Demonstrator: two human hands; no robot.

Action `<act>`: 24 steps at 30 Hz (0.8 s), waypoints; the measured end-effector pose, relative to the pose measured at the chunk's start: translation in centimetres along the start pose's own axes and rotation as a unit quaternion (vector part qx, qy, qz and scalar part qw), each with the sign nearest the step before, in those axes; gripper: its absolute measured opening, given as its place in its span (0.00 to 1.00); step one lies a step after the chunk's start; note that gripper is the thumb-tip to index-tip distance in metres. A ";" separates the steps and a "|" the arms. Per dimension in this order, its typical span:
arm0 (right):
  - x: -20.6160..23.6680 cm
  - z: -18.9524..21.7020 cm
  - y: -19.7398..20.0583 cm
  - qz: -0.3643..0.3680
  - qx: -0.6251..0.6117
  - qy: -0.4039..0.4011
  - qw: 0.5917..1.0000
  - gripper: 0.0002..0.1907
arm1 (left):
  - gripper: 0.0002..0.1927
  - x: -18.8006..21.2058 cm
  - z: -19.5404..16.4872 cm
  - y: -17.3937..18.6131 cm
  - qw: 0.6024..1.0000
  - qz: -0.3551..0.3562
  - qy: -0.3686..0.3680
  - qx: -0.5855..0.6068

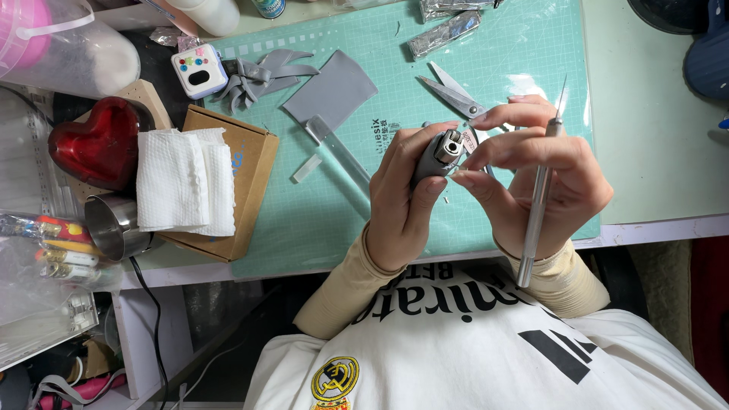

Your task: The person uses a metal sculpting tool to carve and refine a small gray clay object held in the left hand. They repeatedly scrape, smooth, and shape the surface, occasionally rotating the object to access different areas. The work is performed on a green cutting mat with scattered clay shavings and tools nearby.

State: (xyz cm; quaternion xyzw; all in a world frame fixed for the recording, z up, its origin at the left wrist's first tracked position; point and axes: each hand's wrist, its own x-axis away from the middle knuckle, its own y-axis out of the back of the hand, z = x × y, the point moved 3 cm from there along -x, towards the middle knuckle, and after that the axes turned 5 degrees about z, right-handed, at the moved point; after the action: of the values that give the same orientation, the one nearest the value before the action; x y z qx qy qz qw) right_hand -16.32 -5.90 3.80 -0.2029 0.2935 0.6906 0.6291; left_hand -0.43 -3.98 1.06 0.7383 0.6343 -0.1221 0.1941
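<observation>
1. Nearest the lens, a person in a white printed shirt [471, 342] is bending over a green cutting mat [531, 45], both hands raised just above it.
2. At far left, a red heart-shaped dish [95, 140] and a stack of paper towels [186, 182] on a cardboard box [247, 163] are sitting well apart from the work.
3. Grey cut-out pieces [334, 91] are lying on the mat beside open scissors [452, 95].
4. The left hand [402, 197] is clenching a grey lighter [439, 152], its metal top facing up.
5. The right hand [547, 175] is pinching at the lighter's top while gripping a craft knife [541, 201], blade pointing away.
6. The risk, as it looks: the blade is riding close to the fingers, so a slip could nick skin, or the lighter could spark.
</observation>
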 end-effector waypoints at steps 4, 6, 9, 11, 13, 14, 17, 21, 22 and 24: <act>0.0 0.1 -0.1 0.013 -0.010 0.047 0.999 0.19 | 0.17 -0.1 -0.1 -0.1 1.000 -0.005 -0.022 -0.007; 0.1 0.0 0.0 0.013 -0.030 0.059 0.998 0.19 | 0.17 0.0 -0.1 0.0 1.000 -0.007 -0.015 0.000; 0.2 -0.5 0.5 -0.016 -0.053 0.068 0.996 0.19 | 0.23 0.2 0.3 0.2 0.995 -0.007 0.039 0.087; 0.2 -1.2 1.3 -0.067 -0.046 0.048 0.996 0.19 | 0.29 0.2 0.7 0.2 0.974 0.004 0.089 0.209; 0.4 -1.6 2.1 -0.092 -0.029 0.017 0.995 0.19 | 0.33 0.3 1.0 0.2 0.946 0.012 0.114 0.302; 0.7 -1.6 2.4 -0.086 -0.020 0.002 0.996 0.20 | 0.35 0.3 1.0 0.2 0.937 0.013 0.114 0.330; 0.7 -1.9 3.0 -0.091 0.027 0.003 0.995 0.19 | 0.41 0.1 1.0 0.1 0.915 0.007 0.100 0.391; 0.5 -1.8 2.7 -0.078 0.063 0.009 0.995 0.19 | 0.36 -0.1 0.8 0.2 0.934 -0.006 0.083 0.349; 0.6 -1.8 2.6 -0.079 0.061 -0.002 0.995 0.18 | 0.33 -0.1 0.8 0.2 0.932 -0.015 0.094 0.350; 1.0 -1.8 2.2 -0.098 0.027 -0.028 0.994 0.16 | 0.28 0.1 1.0 0.4 0.928 -0.024 0.103 0.358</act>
State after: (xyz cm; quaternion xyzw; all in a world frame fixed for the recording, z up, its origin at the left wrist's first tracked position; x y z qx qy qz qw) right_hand -18.80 -6.44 2.17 -0.1942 0.2727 0.6229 0.7070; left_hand -0.01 -4.39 0.22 0.7520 0.5823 -0.2686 -0.1524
